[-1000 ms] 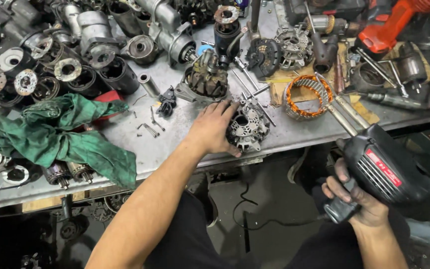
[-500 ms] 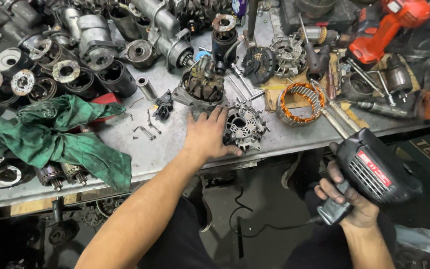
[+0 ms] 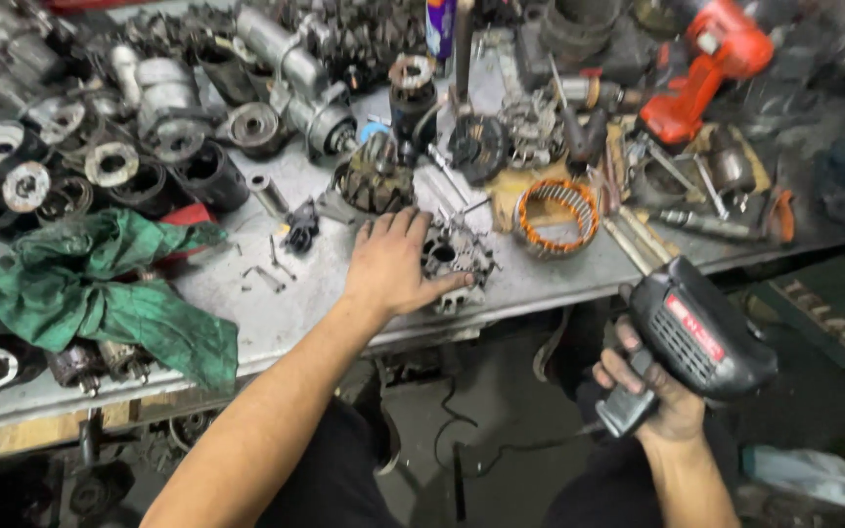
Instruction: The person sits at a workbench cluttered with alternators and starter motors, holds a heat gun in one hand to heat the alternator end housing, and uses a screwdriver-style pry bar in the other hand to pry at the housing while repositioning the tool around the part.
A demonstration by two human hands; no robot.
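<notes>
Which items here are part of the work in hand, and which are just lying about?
In hand:
left hand on the alternator housing
right hand holding the black drill

Lying about:
green rag
copper stator
red drill
loose screws

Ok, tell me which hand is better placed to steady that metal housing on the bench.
Left. The left hand already lies flat on the metal housing on the bench. The right hand is below the bench edge, gripping a black power drill, so it is probably not free.
</notes>
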